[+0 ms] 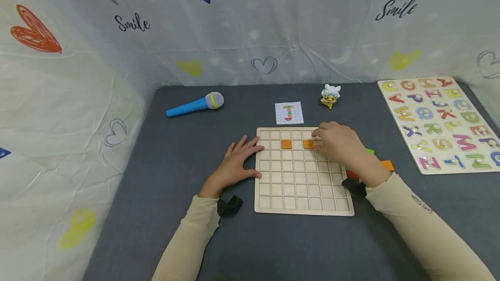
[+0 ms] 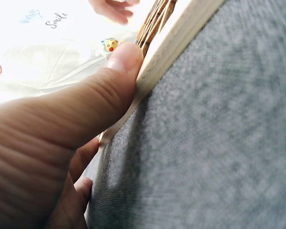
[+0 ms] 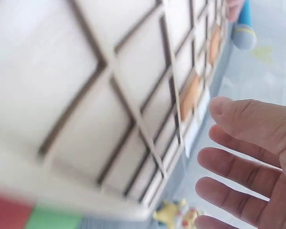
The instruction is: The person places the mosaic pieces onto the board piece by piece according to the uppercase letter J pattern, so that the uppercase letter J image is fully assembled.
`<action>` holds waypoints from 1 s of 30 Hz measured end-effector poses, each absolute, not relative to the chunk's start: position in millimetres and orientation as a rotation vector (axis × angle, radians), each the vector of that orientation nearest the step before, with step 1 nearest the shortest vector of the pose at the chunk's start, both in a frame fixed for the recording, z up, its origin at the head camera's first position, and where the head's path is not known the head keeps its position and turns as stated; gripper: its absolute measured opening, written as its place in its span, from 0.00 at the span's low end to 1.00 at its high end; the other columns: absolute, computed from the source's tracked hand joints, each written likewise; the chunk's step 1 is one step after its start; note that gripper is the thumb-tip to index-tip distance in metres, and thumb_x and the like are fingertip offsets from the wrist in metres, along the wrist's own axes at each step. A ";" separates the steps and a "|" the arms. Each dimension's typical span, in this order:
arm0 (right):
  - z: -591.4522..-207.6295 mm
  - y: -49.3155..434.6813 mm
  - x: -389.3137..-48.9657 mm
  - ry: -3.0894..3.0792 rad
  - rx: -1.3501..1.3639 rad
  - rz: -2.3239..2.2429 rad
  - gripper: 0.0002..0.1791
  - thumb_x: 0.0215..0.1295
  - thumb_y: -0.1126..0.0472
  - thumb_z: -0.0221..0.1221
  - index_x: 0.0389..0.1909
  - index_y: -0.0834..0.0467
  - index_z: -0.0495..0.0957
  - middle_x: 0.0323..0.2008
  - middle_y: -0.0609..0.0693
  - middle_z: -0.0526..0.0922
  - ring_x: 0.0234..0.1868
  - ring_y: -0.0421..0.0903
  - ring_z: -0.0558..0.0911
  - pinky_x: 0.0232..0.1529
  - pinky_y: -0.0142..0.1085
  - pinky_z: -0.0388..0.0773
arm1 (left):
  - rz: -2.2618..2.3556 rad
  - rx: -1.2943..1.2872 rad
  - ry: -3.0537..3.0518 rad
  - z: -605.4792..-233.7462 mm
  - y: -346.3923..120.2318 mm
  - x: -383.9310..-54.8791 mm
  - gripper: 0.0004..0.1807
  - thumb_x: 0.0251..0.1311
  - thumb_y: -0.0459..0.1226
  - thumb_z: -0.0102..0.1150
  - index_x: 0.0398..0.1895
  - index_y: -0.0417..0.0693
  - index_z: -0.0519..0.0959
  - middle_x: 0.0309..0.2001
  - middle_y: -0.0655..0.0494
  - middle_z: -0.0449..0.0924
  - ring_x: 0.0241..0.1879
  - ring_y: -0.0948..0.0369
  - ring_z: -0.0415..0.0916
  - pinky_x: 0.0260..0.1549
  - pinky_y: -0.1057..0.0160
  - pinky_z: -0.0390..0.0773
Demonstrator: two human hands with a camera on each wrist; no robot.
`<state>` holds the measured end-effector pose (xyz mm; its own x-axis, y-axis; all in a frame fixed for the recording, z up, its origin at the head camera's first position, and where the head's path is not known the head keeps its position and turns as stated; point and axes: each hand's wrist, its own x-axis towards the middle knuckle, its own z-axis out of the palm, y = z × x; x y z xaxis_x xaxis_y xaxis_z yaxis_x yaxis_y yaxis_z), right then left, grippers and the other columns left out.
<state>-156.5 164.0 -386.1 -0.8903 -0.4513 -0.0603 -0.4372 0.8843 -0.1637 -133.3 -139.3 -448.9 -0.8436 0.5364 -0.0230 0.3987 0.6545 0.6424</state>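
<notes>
grey worktop point(image 1: 168, 177) carries a pale wooden grid board point(image 1: 289, 190) with two orange tiles point(image 1: 286, 144); left hand point(image 1: 233, 166) spread, right hand point(image 1: 341, 145) relaxed.

One wide view, two close-ups

The head camera faces forward and down over the dark grey cloth-covered desk point(image 1: 175, 185) and the pale wooden grid board point(image 1: 289, 190). The left wrist camera, low and close, looks past the left hand point(image 1: 233, 167) along the board's edge. The right wrist camera, also near, faces slantwise across it toward the blue-handled, grey-headed microphone point(image 3: 244, 39). All three share the board.
</notes>
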 end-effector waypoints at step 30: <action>-402.0 262.9 -86.6 3.107 -0.605 -0.248 0.20 0.44 0.60 0.71 0.39 0.63 0.82 0.35 0.57 0.78 0.35 0.54 0.76 0.32 0.49 0.75 | 0.987 0.770 2.661 -454.5 -138.7 -133.5 0.42 0.45 0.52 0.67 0.67 0.57 0.64 0.72 0.58 0.47 0.72 0.53 0.34 0.64 0.42 0.33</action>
<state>-86.6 262.9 -402.0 -0.9268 -0.3702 0.0627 -0.3755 0.9152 -0.1462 -133.5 -138.7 -454.5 -0.8443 0.5359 -0.0067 0.4019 0.6414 0.6535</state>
